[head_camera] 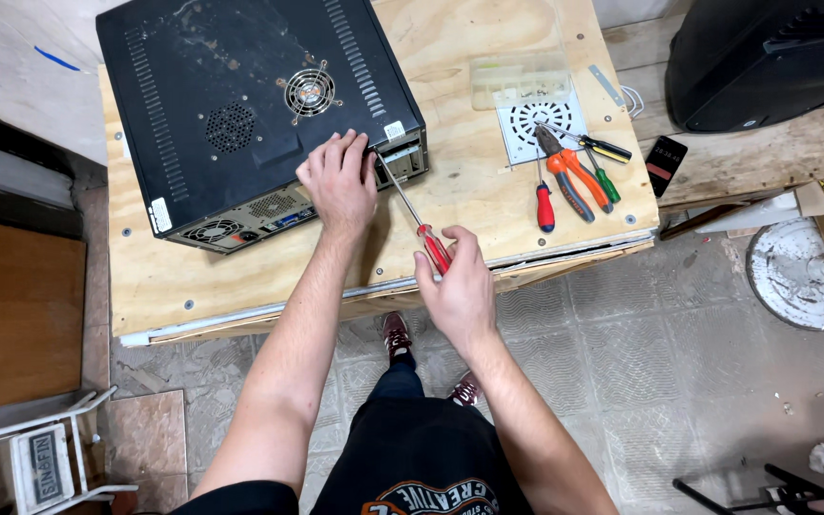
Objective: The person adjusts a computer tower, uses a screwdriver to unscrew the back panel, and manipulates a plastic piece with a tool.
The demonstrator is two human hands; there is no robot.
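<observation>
While hands grip screwdriver (422, 227) and steady computer case (250, 105), plywood bench (460, 181) overlooks tiled floor (641, 362).

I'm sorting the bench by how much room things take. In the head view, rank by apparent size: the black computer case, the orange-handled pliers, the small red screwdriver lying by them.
1. Black computer case, by far the largest.
2. Orange-handled pliers.
3. Small red screwdriver, shorter and thinner than the pliers beside it.
</observation>
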